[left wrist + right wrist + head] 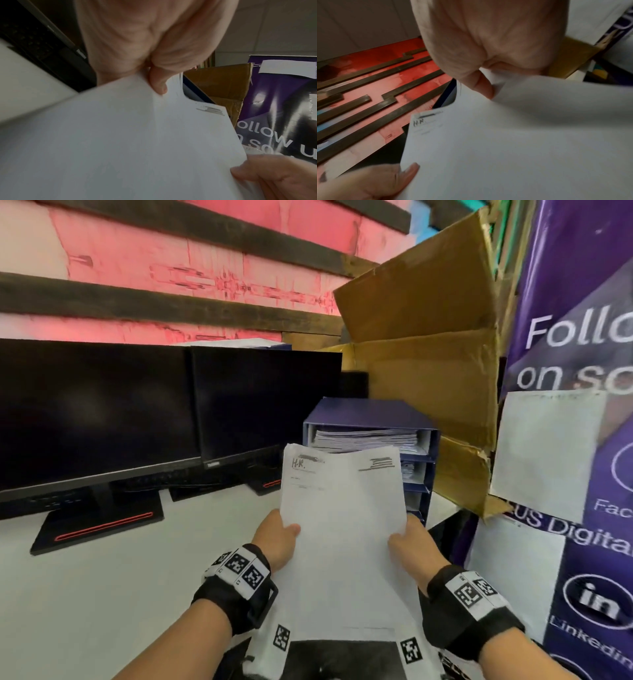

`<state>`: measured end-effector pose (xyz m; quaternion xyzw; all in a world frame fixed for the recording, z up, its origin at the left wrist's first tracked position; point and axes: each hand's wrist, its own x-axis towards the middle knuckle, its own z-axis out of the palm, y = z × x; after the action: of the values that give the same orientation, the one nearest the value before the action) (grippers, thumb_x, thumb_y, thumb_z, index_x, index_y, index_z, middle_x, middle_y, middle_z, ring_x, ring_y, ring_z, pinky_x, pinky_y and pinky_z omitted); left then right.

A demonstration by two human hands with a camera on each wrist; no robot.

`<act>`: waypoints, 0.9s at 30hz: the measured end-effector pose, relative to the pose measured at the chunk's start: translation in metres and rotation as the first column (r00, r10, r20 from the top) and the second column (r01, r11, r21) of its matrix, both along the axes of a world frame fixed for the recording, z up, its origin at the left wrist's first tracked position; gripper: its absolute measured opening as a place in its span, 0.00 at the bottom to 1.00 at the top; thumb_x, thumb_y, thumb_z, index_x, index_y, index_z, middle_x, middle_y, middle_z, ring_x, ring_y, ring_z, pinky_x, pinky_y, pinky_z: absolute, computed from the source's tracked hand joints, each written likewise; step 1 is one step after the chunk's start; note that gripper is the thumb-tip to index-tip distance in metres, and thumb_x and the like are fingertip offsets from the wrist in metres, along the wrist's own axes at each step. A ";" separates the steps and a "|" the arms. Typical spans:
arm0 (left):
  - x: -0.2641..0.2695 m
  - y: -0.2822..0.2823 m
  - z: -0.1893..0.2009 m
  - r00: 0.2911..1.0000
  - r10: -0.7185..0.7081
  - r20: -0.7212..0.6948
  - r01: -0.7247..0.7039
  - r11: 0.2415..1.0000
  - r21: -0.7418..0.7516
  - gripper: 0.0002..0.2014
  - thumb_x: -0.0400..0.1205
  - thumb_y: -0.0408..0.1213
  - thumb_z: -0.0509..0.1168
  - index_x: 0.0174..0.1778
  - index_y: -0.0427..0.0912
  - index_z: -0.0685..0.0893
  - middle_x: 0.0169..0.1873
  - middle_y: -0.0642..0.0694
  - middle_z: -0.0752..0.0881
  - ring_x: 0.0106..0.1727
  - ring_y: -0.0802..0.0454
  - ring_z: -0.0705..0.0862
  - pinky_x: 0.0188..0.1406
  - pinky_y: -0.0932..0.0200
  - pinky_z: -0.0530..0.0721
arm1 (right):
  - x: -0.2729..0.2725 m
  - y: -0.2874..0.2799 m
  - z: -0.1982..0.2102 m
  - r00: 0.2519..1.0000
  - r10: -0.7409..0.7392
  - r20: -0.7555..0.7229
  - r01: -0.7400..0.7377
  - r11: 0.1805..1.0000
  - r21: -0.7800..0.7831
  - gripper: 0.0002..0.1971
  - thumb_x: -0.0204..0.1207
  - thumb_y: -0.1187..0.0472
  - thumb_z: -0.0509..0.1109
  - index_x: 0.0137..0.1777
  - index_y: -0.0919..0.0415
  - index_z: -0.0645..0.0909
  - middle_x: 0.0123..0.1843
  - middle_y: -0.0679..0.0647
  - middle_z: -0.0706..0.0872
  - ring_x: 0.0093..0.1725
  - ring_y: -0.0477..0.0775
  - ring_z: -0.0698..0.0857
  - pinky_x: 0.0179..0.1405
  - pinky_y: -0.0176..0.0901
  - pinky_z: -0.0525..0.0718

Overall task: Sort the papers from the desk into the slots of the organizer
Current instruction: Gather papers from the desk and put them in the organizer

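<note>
Beyond both hands stands the organizer point(370, 419), papers in its slots. Between the hands, the sheet point(342, 508) rises toward it; left hand point(275, 537) and right hand point(412, 546) each pinch an edge. Top-left handwriting reads "H.R."; the banner point(582, 344) right of the right hand reads "Follo… on so…".

Organizer point(370, 419) right of monitors point(171, 412) on desk point(120, 594); cardboard box point(428, 354) behind organizer.

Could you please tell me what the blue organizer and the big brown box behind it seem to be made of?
Blue organizer: probably board or plastic with a smooth matte skin; thin flat walls, too blurred to settle.
Brown box: corrugated cardboard, dull raw finish; creased flaps and torn edges show it.
</note>
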<state>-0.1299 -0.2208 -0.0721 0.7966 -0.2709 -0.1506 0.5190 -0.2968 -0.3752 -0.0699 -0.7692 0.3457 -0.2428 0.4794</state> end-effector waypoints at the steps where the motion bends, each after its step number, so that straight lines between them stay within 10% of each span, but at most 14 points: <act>1: -0.002 -0.007 -0.005 0.999 -0.037 0.004 0.037 0.998 0.057 0.17 0.84 0.33 0.59 0.70 0.38 0.77 0.64 0.42 0.83 0.64 0.41 0.82 0.69 0.46 0.78 | -0.006 -0.005 -0.002 0.999 -0.017 -0.036 0.018 1.000 0.018 0.19 0.75 0.72 0.57 0.65 0.64 0.75 0.59 0.59 0.84 0.58 0.61 0.83 0.63 0.57 0.83; 11: -0.013 -0.044 -0.035 0.987 -0.158 0.016 0.135 0.889 0.438 0.16 0.84 0.35 0.59 0.65 0.32 0.79 0.62 0.39 0.83 0.59 0.43 0.82 0.53 0.62 0.76 | -0.032 -0.032 -0.031 0.955 -0.055 -0.291 0.100 0.985 0.142 0.17 0.79 0.73 0.58 0.68 0.76 0.73 0.55 0.63 0.80 0.50 0.60 0.77 0.58 0.53 0.81; 16: -0.002 -0.053 -0.025 0.992 -0.128 0.003 0.109 0.854 0.509 0.13 0.83 0.41 0.62 0.57 0.34 0.77 0.53 0.38 0.82 0.58 0.41 0.82 0.49 0.60 0.75 | -0.033 -0.045 -0.022 0.954 -0.046 -0.297 0.103 0.979 0.177 0.20 0.73 0.72 0.63 0.66 0.75 0.76 0.49 0.62 0.78 0.47 0.59 0.77 0.59 0.57 0.83; 21: 0.005 -0.060 -0.020 0.991 -0.128 0.039 0.085 0.828 0.554 0.21 0.83 0.41 0.63 0.67 0.30 0.77 0.65 0.34 0.82 0.66 0.39 0.81 0.57 0.55 0.79 | -0.027 -0.058 -0.019 0.963 -0.030 -0.269 0.097 0.965 0.243 0.12 0.71 0.72 0.68 0.55 0.67 0.80 0.50 0.63 0.81 0.48 0.59 0.80 0.56 0.55 0.84; 27: 0.012 -0.073 -0.017 0.988 -0.154 -0.012 0.135 0.826 0.548 0.14 0.85 0.42 0.61 0.34 0.43 0.71 0.62 0.35 0.82 0.59 0.44 0.81 0.64 0.54 0.77 | -0.018 -0.076 -0.016 0.966 -0.046 -0.253 0.116 0.956 0.268 0.06 0.72 0.72 0.69 0.46 0.63 0.77 0.52 0.63 0.81 0.50 0.59 0.80 0.59 0.55 0.83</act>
<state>-0.1176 -0.2939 -0.0887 0.8910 -0.2846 -0.2474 0.2527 -0.3149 -0.4511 -0.0861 -0.7026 0.4643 -0.1144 0.5269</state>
